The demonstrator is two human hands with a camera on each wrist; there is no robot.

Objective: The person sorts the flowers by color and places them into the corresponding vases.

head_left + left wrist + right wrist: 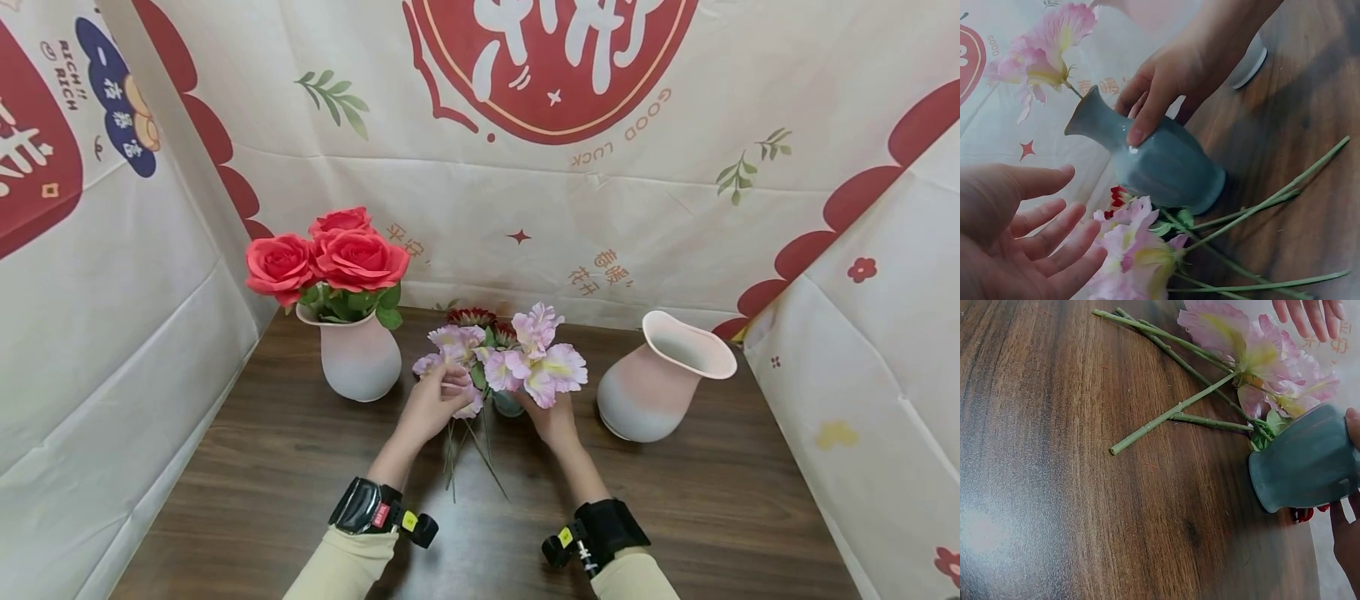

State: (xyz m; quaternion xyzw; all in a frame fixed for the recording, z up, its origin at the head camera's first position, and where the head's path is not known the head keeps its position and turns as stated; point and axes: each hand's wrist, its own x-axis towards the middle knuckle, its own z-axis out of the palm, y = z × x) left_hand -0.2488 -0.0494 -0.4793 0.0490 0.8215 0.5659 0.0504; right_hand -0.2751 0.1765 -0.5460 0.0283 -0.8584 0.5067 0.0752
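Note:
My right hand (pixel 551 417) grips a small blue-green vase (pixel 1154 156) around its side, thumb and fingers on the glaze. From the vase's mouth rises a pink-and-yellow artificial iris (pixel 1041 50). Left of the vase is my left hand (pixel 1029 231), its fingers loosely extended and holding nothing. Beside the vase's base, more pink irises (pixel 1235 337) lie on the table with their green stems (pixel 1160 419) crossing. Dark red flowers (pixel 471 317) show behind the irises in the head view. Whether the vase's base touches the table is unclear.
At the left stands a pink-and-white vase (pixel 362 362) filled with red roses (pixel 360 258). Another pink-and-white vase (pixel 648 396), with a wide flared mouth, is on the right. Printed cloth (pixel 480 217) encloses the back and sides of the wooden table (pixel 720 517).

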